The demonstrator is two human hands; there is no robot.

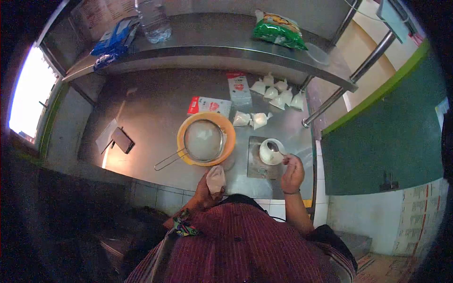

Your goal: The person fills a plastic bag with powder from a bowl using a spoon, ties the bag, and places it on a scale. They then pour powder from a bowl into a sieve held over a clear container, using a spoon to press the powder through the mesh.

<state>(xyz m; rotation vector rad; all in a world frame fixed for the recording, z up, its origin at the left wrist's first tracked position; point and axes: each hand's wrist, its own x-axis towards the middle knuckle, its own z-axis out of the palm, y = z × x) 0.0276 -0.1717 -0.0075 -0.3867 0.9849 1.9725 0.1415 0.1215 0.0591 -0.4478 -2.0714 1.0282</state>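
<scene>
My left hand (204,192) is wrapped round a small clear plastic bag (216,178), held upright near the table's front edge. In my right hand (292,175) is a metal spoon (273,147), its bowl end over a white bowl (267,157). That bowl stands on a flat metal kitchen scale (255,170). Left of it, a wire sieve (204,140) with some white powder in it rests across an orange basin (231,146). The sieve's handle points toward the lower left.
Tied bags of white powder (281,98) stand in a group at the back right, two more (259,120) nearer. Red-and-white packs (239,89) lie behind the basin. A phone (123,140) leans at the left. A steel shelf (207,49) overhangs the table (141,104), bearing a green bag (279,32).
</scene>
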